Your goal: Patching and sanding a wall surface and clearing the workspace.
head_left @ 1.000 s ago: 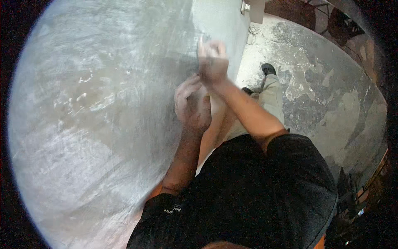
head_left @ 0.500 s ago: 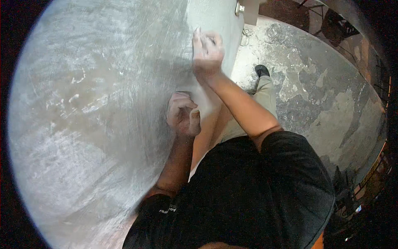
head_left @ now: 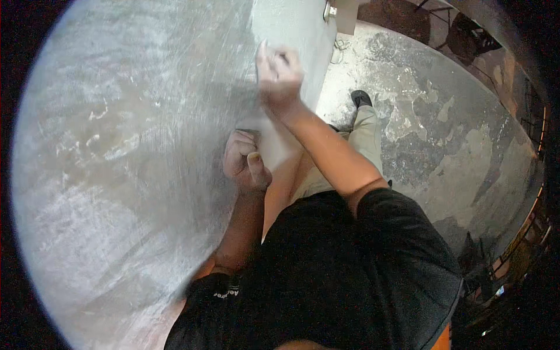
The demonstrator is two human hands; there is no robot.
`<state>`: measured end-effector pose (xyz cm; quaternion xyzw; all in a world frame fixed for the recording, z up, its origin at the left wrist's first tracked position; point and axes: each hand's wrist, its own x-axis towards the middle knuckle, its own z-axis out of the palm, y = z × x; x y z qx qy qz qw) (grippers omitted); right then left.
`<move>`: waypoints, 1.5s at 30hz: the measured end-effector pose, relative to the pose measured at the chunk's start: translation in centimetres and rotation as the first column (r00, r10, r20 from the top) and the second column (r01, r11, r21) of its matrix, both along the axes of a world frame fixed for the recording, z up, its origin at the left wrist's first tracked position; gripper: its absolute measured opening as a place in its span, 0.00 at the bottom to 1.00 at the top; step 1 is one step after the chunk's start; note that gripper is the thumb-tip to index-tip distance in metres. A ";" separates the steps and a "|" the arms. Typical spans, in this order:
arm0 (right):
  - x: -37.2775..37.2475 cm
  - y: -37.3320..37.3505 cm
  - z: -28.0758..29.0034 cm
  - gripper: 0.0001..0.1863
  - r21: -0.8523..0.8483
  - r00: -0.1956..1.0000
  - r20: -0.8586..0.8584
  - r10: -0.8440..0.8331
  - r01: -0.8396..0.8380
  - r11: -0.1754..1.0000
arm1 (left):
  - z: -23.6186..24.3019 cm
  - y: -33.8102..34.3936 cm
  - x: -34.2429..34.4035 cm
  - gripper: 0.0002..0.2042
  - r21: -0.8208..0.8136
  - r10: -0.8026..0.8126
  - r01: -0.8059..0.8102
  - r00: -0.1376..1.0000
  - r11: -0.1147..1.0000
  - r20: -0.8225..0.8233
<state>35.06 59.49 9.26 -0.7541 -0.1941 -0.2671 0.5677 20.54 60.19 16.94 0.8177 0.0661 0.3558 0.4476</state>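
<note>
Both hands are at a large grey-white wall [head_left: 146, 134] with streaks and scuffs across it. My right hand [head_left: 281, 76], whitish as if dusty, is closed, its fingers curled close to the wall beside a smoother pale strip [head_left: 280, 23]. Nearer to me, my left hand [head_left: 248, 158] is also closed, fingers bent and thumb folded over toward them. A thin dark edge shows at the left fingertips, too small to name. What either hand holds, if anything, is hidden.
To the right lies a worn grey floor [head_left: 431, 146] with patchy, peeling areas. My dark shoe [head_left: 360, 98] stands on it, near the wall's foot. A small white fixture [head_left: 331, 11] sits at the pale strip's far end. Dark frames [head_left: 472, 35] stand at the far right.
Both hands and my body appear slightly farther left in the picture, as do the wall edge and floor. Both hands stay closed, and the left thumb is folded in more.
</note>
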 end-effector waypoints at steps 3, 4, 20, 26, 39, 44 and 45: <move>-3.1 -0.8 0.4 0.14 0.096 0.977 -0.080 0.199 -0.191 0.977 | -0.4 -0.3 0.4 0.18 0.035 0.057 -0.059 0.998 0.998 0.036; -4.4 -0.6 1.4 0.10 0.312 0.995 -0.032 0.090 -0.076 0.947 | -0.5 0.1 0.6 0.18 0.038 0.047 -0.049 0.998 0.998 0.039; -1.8 -0.6 2.4 0.08 0.105 0.973 -0.211 0.091 -0.070 0.992 | -0.8 0.0 -0.3 0.18 -0.034 0.010 -0.011 1.000 0.999 -0.013; -3.9 -0.8 4.7 0.08 0.294 0.923 -0.331 0.199 -0.100 0.951 | -0.9 -0.1 -1.5 0.19 -0.033 0.060 -0.062 0.996 0.998 -0.060; -1.2 0.0 4.1 0.08 0.341 0.959 -0.244 0.142 -0.052 0.939 | -0.3 0.1 -1.5 0.23 -0.039 -0.023 0.020 0.996 0.999 -0.090; -1.2 -1.4 4.5 0.06 0.327 0.954 -0.238 0.184 -0.100 0.940 | -1.1 0.1 -0.8 0.22 -0.038 -0.050 0.049 0.998 0.998 -0.027; -1.5 -1.3 4.5 0.07 0.320 0.943 -0.276 0.185 -0.092 0.943 | -1.5 0.4 -0.5 0.22 -0.065 -0.052 0.052 0.999 0.997 0.009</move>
